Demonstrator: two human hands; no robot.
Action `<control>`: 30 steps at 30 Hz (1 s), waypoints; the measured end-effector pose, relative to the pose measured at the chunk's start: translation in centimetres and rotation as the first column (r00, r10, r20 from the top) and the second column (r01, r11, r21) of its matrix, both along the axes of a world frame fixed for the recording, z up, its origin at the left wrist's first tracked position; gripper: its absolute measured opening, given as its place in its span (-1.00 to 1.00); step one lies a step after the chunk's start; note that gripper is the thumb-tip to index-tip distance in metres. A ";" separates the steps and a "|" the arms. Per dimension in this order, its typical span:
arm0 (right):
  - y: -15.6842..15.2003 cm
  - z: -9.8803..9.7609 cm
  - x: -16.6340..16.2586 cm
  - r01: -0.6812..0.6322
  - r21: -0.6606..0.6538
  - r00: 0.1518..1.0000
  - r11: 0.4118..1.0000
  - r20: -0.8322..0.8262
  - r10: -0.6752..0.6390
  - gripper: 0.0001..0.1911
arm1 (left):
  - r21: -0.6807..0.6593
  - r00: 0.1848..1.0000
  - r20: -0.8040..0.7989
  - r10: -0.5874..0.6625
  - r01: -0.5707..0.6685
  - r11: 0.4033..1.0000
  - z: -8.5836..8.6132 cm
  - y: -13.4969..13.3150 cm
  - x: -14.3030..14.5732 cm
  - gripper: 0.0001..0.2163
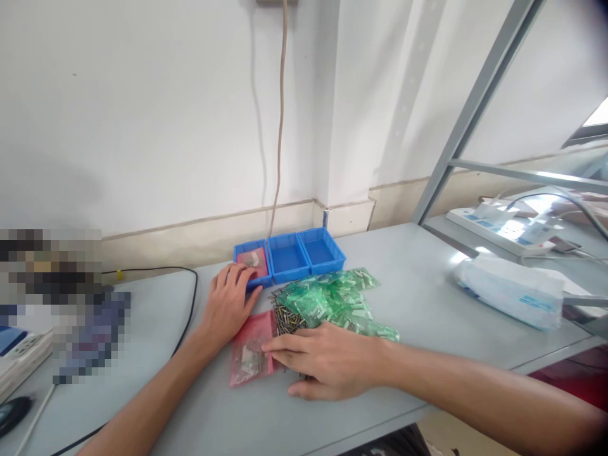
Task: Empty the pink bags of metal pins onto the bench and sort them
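My left hand lies flat on the grey table, fingers spread, its fingertips touching the front rim of the leftmost of three blue bins. That bin holds a small pink bag. My right hand rests palm down with fingers stretched out over a pink plastic bag and a heap of small dark metal pins. Just behind my right hand sits a pile of small green plastic bags.
A black cable curves across the table's left part. A white power strip sits at the far left. A white plastic-wrapped pack lies at the right, beside a grey metal frame and more power strips.
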State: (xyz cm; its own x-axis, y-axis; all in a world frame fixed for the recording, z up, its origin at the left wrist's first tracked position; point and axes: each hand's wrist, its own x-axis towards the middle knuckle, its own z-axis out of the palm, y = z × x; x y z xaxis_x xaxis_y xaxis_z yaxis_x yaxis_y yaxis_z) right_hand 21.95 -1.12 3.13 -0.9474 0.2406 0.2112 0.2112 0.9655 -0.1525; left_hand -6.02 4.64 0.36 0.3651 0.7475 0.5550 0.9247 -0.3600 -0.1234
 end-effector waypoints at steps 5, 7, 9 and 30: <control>0.1 -0.2 0.0 -0.017 -0.007 1.000 1.000 -0.014 0.017 -0.41 | -0.008 0.999 0.042 -0.006 0.006 1.000 -0.1 0.0 0.0 -0.67; 0.1 -0.2 -0.1 -0.020 -0.024 0.999 1.000 -0.030 0.019 -0.42 | -0.012 0.999 0.048 -0.005 0.005 1.000 -0.1 0.0 0.0 -0.67; 0.1 -0.1 -0.1 -0.017 -0.041 0.999 0.999 -0.032 0.016 -0.42 | -0.014 0.999 0.044 0.001 0.000 1.000 0.0 0.0 0.1 -0.67; 0.0 -0.4 -0.7 -0.177 -0.026 0.967 0.984 -0.193 0.169 -0.52 | -0.030 0.998 0.056 0.010 -0.008 1.000 -0.4 -0.1 0.1 -0.66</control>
